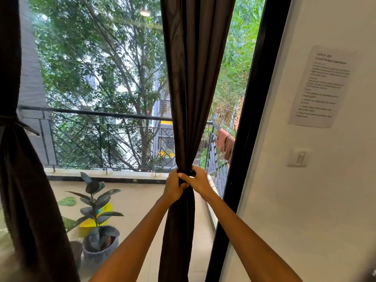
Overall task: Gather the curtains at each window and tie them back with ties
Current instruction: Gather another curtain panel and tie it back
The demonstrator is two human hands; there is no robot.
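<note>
A dark brown curtain (193, 78) hangs in the middle of the window, bunched narrow at waist height. My left hand (173, 187) and my right hand (198, 182) meet at that narrow point, fingers curled around the gathered cloth and a dark tie (191, 172) that is mostly hidden under them. At the far left a second dark curtain (22, 190) hangs gathered, with a dark tie (18, 124) around it.
The black window frame (250, 123) runs down beside the right curtain. A white wall (305, 200) on the right carries a printed sheet (321, 86) and a light switch (299, 157). Beyond the glass stand a potted plant (97, 224) and a balcony railing (101, 139).
</note>
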